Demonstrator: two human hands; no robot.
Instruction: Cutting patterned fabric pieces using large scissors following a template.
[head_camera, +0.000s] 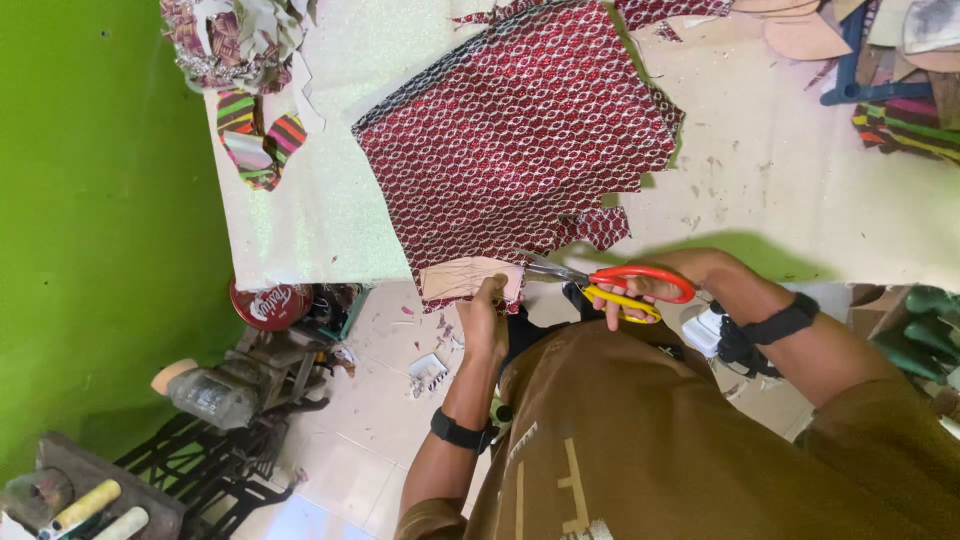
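A large sheet of red fabric (520, 130) with a pale lattice print lies on the pale table (780, 170), its lower edge hanging over the near edge. My left hand (485, 325) pinches a beige pattern piece (460, 278) against that edge of the fabric. My right hand (660, 285) grips scissors (625, 287) with one red and one yellow handle. Their blades point left at the fabric's edge, just beside the beige piece. Both wrists wear black bands.
Striped colourful scraps (255, 135) and a heap of offcuts (235, 40) lie at the table's left end. More striped fabric (905, 125) and a blue tool (860, 80) sit far right. A red round tin (268, 303), an old machine (215, 395) and paper scraps are below the table, beside a green wall (100, 200).
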